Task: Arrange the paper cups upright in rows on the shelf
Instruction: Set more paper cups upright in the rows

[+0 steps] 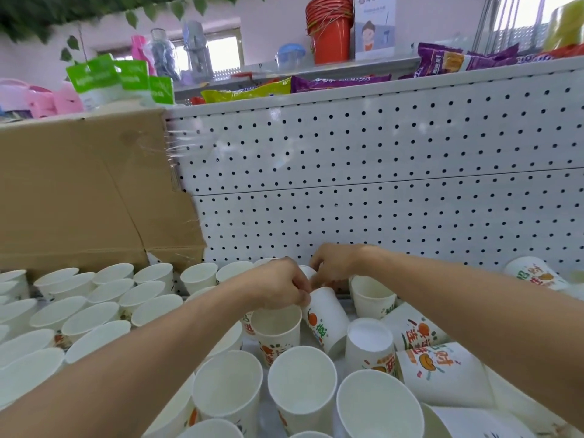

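Several white paper cups with orange fruit print stand upright in rows (104,298) on the left of the shelf. More upright cups (301,379) stand at the front. Several cups lie on their sides or upside down at the right, one upside down (369,343). My left hand (281,284) pinches the base end of a tilted cup (325,320) at mid-shelf. My right hand (331,263), close beside it near the pegboard, has curled fingers at the same cup's base end; what they hold is hidden.
A white pegboard back wall (379,184) rises behind the shelf. A cardboard box (82,191) leans at the left rear. Snack bags (341,80), red buckets (330,26) and green packets (120,80) sit on the shelf above. One cup (534,275) lies at the far right.
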Demonstrator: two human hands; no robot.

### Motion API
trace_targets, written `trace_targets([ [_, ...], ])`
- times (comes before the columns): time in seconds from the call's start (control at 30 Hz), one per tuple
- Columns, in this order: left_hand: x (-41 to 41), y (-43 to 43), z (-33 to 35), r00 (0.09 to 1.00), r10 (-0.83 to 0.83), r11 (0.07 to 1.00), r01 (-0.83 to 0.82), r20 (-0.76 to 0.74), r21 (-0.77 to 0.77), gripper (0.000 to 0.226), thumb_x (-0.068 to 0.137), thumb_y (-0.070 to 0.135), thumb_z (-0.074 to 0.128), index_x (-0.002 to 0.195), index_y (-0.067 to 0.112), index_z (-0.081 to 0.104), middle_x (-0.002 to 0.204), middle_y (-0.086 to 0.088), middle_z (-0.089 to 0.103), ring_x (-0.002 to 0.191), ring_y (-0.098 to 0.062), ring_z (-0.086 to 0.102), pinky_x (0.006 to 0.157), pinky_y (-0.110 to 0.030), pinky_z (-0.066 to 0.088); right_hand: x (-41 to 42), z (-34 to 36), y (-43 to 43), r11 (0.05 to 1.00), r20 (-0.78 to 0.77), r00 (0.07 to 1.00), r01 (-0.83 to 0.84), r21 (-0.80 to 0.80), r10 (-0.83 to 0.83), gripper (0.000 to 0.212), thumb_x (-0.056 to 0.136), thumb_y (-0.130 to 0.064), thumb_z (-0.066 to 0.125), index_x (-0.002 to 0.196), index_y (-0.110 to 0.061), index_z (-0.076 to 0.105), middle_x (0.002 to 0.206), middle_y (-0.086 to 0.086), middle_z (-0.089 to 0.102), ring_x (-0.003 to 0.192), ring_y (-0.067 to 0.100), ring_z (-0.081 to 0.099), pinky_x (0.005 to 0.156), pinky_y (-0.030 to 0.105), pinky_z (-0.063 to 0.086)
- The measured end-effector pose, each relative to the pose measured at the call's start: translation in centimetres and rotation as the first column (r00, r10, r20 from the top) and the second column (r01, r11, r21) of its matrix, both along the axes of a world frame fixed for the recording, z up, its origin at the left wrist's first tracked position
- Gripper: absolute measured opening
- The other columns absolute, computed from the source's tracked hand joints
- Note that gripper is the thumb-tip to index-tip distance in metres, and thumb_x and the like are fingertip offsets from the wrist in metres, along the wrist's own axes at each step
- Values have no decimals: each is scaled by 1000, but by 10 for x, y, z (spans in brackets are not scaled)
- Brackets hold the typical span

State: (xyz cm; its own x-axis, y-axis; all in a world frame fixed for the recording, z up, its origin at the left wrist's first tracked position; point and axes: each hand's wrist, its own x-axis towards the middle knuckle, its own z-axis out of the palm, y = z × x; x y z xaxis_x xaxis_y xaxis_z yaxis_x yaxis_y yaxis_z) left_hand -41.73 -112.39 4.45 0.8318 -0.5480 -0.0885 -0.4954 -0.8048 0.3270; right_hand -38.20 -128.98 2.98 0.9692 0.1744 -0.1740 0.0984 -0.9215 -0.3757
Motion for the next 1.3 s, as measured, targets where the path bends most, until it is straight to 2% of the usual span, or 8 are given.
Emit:
trace_targets([
  [0.27, -3, 8, 12, 991, -79, 973, 100, 107, -207, 13, 85, 22, 68, 79, 33, 70, 77, 17, 69, 78, -4, 64, 75, -22, 53, -20, 25, -25, 1000, 279, 960, -5, 11, 1, 17, 91, -25, 61, 74, -23, 65, 77, -2, 65, 61, 13, 53, 59, 28, 46],
  [0.4, -13, 8, 13, 975, -179, 975, 194, 128, -109, 11, 86, 21, 68, 88, 30, 73, 74, 19, 67, 71, 6, 61, 63, -6, 43, -24, 20, -23, 997, 181, 983, -20, 68, 7, 32, 91, -37, 60, 67, -16, 61, 68, 1, 57, 54, 14, 42, 55, 27, 38],
  [0.53, -15, 7, 11, 961, -211, 974, 222, 178, -43, 11, 86, 23, 68, 88, 32, 74, 76, 18, 68, 76, 1, 64, 73, -14, 49, -11, 7, -5, 996, 131, 991, -27, 84, 16, 35, 89, -32, 64, 58, -19, 55, 61, -3, 52, 58, 15, 42, 59, 28, 36],
  [0.7, -16, 10, 6, 959, -202, 974, 218, 199, -61, 11, 87, 23, 68, 92, 29, 75, 83, 14, 70, 78, 0, 63, 74, -16, 49, -9, 5, 6, 974, 230, 967, 150, -167, -109, 42, 85, -45, 63, 65, -18, 38, 61, -4, 42, 52, 14, 37, 53, 27, 32],
  [0.87, -18, 12, 4, 957, -180, 976, 202, 229, -75, 12, 87, 23, 67, 95, 28, 75, 86, 13, 71, 80, 1, 63, 76, -15, 50, -4, -4, 5, 995, 98, 991, 90, 43, -94, 39, 85, -29, 68, 60, -17, 41, 58, -2, 37, 54, 16, 32, 56, 28, 30],
  [0.97, -20, 12, 5, 945, -179, 976, 205, 273, -70, 14, 88, 24, 66, 98, 28, 75, 87, 13, 72, 79, 2, 62, 76, -14, 49, -9, 2, -3, 994, 192, 980, 33, 101, -52, 34, 87, -22, 65, 59, -16, 47, 57, -1, 43, 54, 17, 38, 55, 28, 34],
  [1.13, -19, 3, -1, 811, -238, 971, 192, 534, 142, 18, 89, 32, 59, 102, 33, 72, 95, 15, 70, 88, -5, 61, 93, -27, 38, -32, 20, -21, 945, 354, 922, -38, -325, 159, 11, 92, -31, 59, 83, -26, 57, 78, -12, 53, 74, 14, 55, 58, 24, 40],
  [1.3, -18, -11, -2, 705, -366, 924, 202, 607, 323, 14, 84, 34, 59, 92, 30, 70, 86, 11, 67, 82, -10, 55, 80, -25, 27, -42, 19, -33, 856, 381, 876, -67, -513, 296, 12, 95, -33, 55, 85, -27, 53, 87, -7, 54, 79, 16, 54, 62, 28, 38],
])
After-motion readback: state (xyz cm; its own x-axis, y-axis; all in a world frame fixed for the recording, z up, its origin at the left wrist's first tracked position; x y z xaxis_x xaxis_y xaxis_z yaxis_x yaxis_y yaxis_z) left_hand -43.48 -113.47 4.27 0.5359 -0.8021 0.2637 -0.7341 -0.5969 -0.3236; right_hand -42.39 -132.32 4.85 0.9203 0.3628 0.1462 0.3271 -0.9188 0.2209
